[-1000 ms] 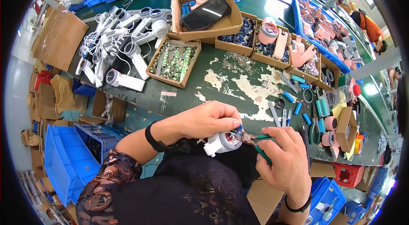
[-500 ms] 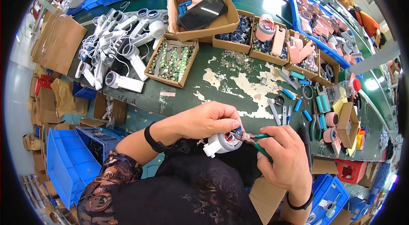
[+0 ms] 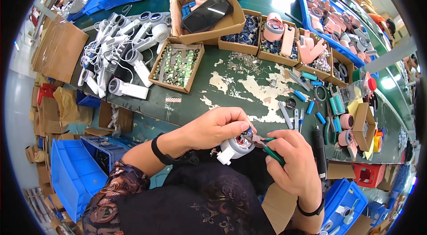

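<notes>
Low in front of my body, my left hand [image 3: 218, 126] is closed on a small white-and-grey round fan housing [image 3: 231, 151], gripping it near the top. Wires show inside its open side, and a small blue piece [image 3: 247, 132] is by my fingertips. My right hand [image 3: 291, 159] is wrapped round a pair of pliers [image 3: 275, 155] with green handles. Their metal jaws reach into the open side of the housing, close to my left fingers. Whether the jaws bite on a wire is too small to tell.
Beyond my hands, the green bench holds a box of small circuit boards [image 3: 176, 67], white fans with cables [image 3: 129, 88], and a box with a black phone [image 3: 207, 13]. Blue battery cells [image 3: 299, 96], a black screwdriver [image 3: 318, 150] and pink housings [image 3: 346, 137] lie at right.
The housing has turned slightly in my left hand, and the pliers' jaws have shifted a little at its opening. Both hands keep their holds. The whole view has moved slightly.
</notes>
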`<state>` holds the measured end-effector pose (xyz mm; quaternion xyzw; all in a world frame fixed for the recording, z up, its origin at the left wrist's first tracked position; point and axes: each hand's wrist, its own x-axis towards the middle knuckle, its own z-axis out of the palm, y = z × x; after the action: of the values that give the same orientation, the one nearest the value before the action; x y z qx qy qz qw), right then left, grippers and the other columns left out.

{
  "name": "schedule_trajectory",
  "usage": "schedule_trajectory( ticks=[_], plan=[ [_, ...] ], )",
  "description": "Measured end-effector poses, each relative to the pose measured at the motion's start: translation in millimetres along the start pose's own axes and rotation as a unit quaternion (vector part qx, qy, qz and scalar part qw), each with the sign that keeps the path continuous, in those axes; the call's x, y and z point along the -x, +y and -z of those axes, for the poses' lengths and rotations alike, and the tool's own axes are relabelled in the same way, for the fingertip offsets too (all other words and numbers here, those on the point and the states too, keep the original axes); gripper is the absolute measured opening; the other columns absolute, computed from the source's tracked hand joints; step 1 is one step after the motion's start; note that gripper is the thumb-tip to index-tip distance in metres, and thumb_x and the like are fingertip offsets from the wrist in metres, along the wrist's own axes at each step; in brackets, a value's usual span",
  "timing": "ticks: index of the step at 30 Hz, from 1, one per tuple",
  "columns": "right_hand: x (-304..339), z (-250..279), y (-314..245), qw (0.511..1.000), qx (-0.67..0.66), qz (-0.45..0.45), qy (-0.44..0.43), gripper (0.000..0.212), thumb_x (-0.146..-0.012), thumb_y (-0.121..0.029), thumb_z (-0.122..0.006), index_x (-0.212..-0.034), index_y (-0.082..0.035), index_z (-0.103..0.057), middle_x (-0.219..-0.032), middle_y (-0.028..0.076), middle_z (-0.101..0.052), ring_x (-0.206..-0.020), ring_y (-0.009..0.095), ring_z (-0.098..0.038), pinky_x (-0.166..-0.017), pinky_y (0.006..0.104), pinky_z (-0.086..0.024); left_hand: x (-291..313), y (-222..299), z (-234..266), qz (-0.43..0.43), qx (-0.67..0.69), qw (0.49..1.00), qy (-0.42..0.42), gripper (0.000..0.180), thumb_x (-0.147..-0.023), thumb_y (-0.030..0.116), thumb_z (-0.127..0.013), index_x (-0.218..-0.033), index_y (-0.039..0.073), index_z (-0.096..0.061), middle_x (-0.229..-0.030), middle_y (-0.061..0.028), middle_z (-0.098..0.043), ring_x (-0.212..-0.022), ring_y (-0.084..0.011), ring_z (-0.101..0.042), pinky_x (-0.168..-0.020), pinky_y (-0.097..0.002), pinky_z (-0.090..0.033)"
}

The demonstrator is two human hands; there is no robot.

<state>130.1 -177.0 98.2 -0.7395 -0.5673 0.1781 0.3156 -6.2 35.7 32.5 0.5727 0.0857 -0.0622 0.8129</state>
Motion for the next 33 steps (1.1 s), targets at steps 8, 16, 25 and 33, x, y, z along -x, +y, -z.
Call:
schedule_trajectory(
  ticks=[8, 16, 25, 33],
  plan=[
    [4.5, -4.6, 3.6, 1.000, -0.004, 0.001, 0.018, 0.021, -0.072, -0.007, -0.069, -0.093, -0.004, -0.067, -0.110, 0.016, -0.065, -0.096, 0.037, -0.062, -0.085, 0.0447, -0.050, 1.9, 0.8, 0.4, 0.046, 0.068, 0.997, 0.004, 0.025, -0.108, 0.019, -0.049, -0.111, -0.002, -0.061, -0.115, -0.0117, -0.070, -0.102, -0.0129, -0.065, -0.092, -0.0292, -0.052],
    [4.4, -5.6, 0.1, 0.998, 0.049, 0.013, 0.041, 0.024, -0.070, -0.008, -0.070, -0.093, -0.007, -0.068, -0.114, 0.013, -0.064, -0.100, 0.035, -0.062, -0.084, 0.0448, -0.048, 0.7, -4.1, -2.0, 0.025, 0.116, 0.993, -0.003, 0.027, -0.108, 0.021, -0.049, -0.113, -0.002, -0.062, -0.116, -0.0113, -0.070, -0.104, -0.0141, -0.066, -0.093, -0.0303, -0.052],
    [5.0, -6.3, -0.7, 0.998, 0.061, 0.015, 0.030, 0.021, -0.069, -0.007, -0.070, -0.090, -0.007, -0.066, -0.110, 0.011, -0.064, -0.096, 0.033, -0.062, -0.081, 0.0435, -0.048, 1.9, -0.3, -3.8, -0.004, 0.055, 0.998, 0.000, 0.023, -0.109, 0.019, -0.051, -0.111, 0.001, -0.064, -0.106, -0.0040, -0.071, -0.094, -0.0064, -0.063, -0.084, -0.0256, -0.053],
    [5.3, -6.4, -1.1, 0.998, 0.060, 0.026, 0.025, 0.022, -0.068, -0.005, -0.069, -0.089, -0.005, -0.065, -0.107, 0.013, -0.064, -0.092, 0.034, -0.061, -0.079, 0.0430, -0.050, 2.7, 3.7, -1.0, 0.002, 0.016, 1.000, -0.011, 0.019, -0.107, 0.015, -0.052, -0.104, -0.001, -0.062, -0.115, -0.0096, -0.069, -0.102, -0.0099, -0.062, -0.092, -0.0281, -0.049]
  ],
)
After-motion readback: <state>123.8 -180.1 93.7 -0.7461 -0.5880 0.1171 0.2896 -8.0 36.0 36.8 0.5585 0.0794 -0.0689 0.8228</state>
